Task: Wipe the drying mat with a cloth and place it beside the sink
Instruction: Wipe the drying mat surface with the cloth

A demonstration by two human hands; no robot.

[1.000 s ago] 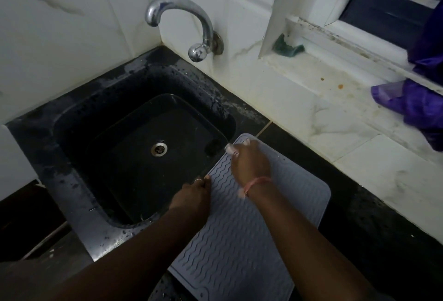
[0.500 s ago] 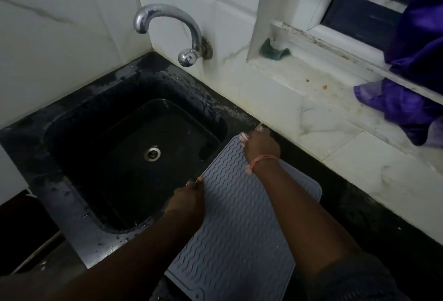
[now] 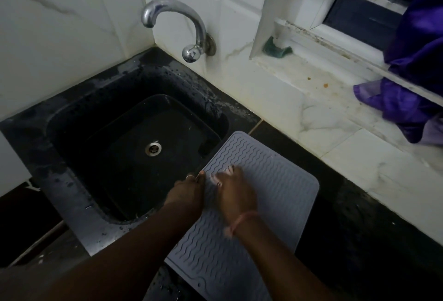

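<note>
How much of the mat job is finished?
Mostly done, it looks like. The grey drying mat already lies flat on the dark counter right beside the sink. Right now the left hand is at the mat's sink-side edge and the right hand rests on top, blurred. No cloth shows in either hand, so I can't tell whether the wiping happened.

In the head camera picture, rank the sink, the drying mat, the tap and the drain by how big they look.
Largest to smallest, as they appear:
1. sink
2. drying mat, though it lies nearer the camera and arms cover part of it, so its gap to the sink is unsure
3. tap
4. drain
</note>
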